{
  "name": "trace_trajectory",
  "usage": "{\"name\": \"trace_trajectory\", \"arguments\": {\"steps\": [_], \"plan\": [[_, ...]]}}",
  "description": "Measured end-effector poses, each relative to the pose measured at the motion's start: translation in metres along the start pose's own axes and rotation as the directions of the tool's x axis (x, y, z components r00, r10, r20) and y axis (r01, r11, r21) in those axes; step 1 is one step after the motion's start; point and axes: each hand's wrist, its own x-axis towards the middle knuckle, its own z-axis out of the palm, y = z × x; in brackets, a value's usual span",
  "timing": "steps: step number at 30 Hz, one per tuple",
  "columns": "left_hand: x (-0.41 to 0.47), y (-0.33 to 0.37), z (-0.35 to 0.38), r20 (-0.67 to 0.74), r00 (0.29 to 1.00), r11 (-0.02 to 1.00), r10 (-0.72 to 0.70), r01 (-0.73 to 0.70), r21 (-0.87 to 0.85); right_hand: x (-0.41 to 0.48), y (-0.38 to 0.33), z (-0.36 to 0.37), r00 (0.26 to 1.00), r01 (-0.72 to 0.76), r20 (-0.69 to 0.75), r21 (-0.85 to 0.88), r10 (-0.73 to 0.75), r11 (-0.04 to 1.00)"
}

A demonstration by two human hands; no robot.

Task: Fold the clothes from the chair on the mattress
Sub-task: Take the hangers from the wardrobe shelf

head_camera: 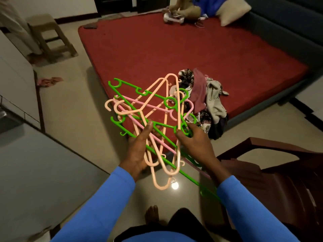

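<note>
Nearest the camera, two blue sleeves (104, 198) are reaching forward, and both hands are holding a tangled bundle of plastic hangers (157, 119), green, peach and pink, above the tiled floor (73, 119). The left hand (138, 152) is cupping the bundle from below, its fingers (148, 127) curled up around the peach and green bars. The right hand (195, 145) is pinching a green hanger hook at the bundle's right edge, fingers (183, 131) pressed together on it. Just right of the hangers, the brown plastic chair (272, 165) is standing with no clothing visible on the part in view. Just beyond the hangers, the pile of clothes (208, 100) is lying unfolded on the near corner of the red mattress (174, 49), one dark piece hanging over the edge. Farther past the hangers, at the mattress's far end, a pillow (232, 9) is resting and a seated person (183, 9) is partly in view.

The step in hand looks like clearing the hangers aside; folding is not yet begun. The next move likely calls for setting the bundle down clear of the mattress, then drawing one garment from the pile and spreading it flat.
</note>
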Motion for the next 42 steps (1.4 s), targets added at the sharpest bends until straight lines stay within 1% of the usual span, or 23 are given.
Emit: {"name": "trace_trajectory", "arguments": {"steps": [2, 4, 10, 13, 15, 19, 22, 24, 26, 29, 30, 32, 33, 35, 36, 38, 42], "plan": [[0.033, 0.006, 0.004, -0.022, 1.000, 1.000, -0.002, 0.002, 0.003, 0.033, 0.004, 0.005, 1.000, -0.010, -0.008, 0.022, 0.011, 1.000], [0.068, 0.011, 0.008, -0.046, 0.999, 1.000, -0.007, 0.007, 0.008, 0.068, 0.009, 0.010, 1.000, -0.028, 0.016, 0.047, 0.027, 0.999], [0.180, 0.029, 0.021, -0.080, 0.995, 0.998, -0.065, 0.065, -0.005, 0.194, 0.023, 0.032, 0.998, -0.012, 0.066, 0.109, 0.005, 0.994], [0.225, 0.049, 0.040, -0.033, 0.990, 0.990, -0.135, 0.133, -0.053, 0.255, 0.020, 0.041, 0.992, -0.031, 0.126, 0.154, 0.012, 0.988], [0.253, 0.064, 0.049, -0.063, 0.984, 0.984, -0.168, 0.164, -0.064, 0.289, 0.017, 0.049, 0.986, -0.069, 0.161, 0.158, 0.043, 0.985], [0.314, 0.088, 0.043, -0.152, 0.975, 0.984, -0.163, 0.150, -0.093, 0.356, 0.008, 0.071, 0.962, -0.156, 0.262, 0.273, 0.083, 0.949], [0.349, 0.106, 0.033, -0.203, 0.957, 0.974, -0.209, 0.184, -0.132, 0.401, 0.001, 0.087, 0.916, -0.280, 0.374, 0.347, 0.141, 0.895], [0.373, 0.121, 0.027, -0.240, 0.945, 0.971, -0.224, 0.196, -0.135, 0.433, -0.006, 0.103, 0.892, -0.339, 0.418, 0.366, 0.173, 0.867], [0.399, 0.135, 0.019, -0.247, 0.943, 0.973, -0.221, 0.195, -0.127, 0.463, -0.008, 0.124, 0.869, -0.385, 0.453, 0.369, 0.197, 0.846], [0.455, 0.158, -0.005, -0.280, 0.934, 0.976, -0.220, 0.209, -0.067, 0.509, -0.011, 0.166, 0.857, -0.434, 0.452, 0.377, 0.246, 0.818], [0.478, 0.164, -0.016, -0.304, 0.932, 0.979, -0.196, 0.203, -0.010, 0.524, -0.010, 0.181, 0.861, -0.438, 0.438, 0.380, 0.258, 0.815], [0.527, 0.175, -0.034, -0.330, 0.935, 0.977, -0.127, 0.175, 0.119, 0.557, -0.009, 0.214, 0.867, -0.448, 0.403, 0.376, 0.292, 0.811], [0.553, 0.178, -0.044, -0.372, 0.924, 0.971, -0.088, 0.162, 0.174, 0.574, -0.007, 0.233, 0.865, -0.460, 0.393, 0.368, 0.313, 0.808], [0.605, 0.186, -0.060, -0.474, 0.881, 0.942, -0.012, 0.169, 0.289, 0.608, -0.006, 0.267, 0.858, -0.479, 0.372, 0.337, 0.353, 0.810], [0.630, 0.188, -0.068, -0.491, 0.870, 0.925, 0.029, 0.164, 0.344, 0.624, -0.006, 0.283, 0.856, -0.488, 0.360, 0.322, 0.372, 0.811], [0.673, 0.192, -0.080, -0.471, 0.878, 0.905, 0.085, 0.131, 0.406, 0.653, -0.002, 0.315, 0.859, -0.497, 0.317, 0.324, 0.402, 0.805], [0.737, 0.200, -0.104, -0.410, 0.900, 0.837, 0.148, 0.107, 0.537, 0.693, 0.009, 0.362, 0.882, -0.467, 0.212, 0.269, 0.421, 0.842]]}}
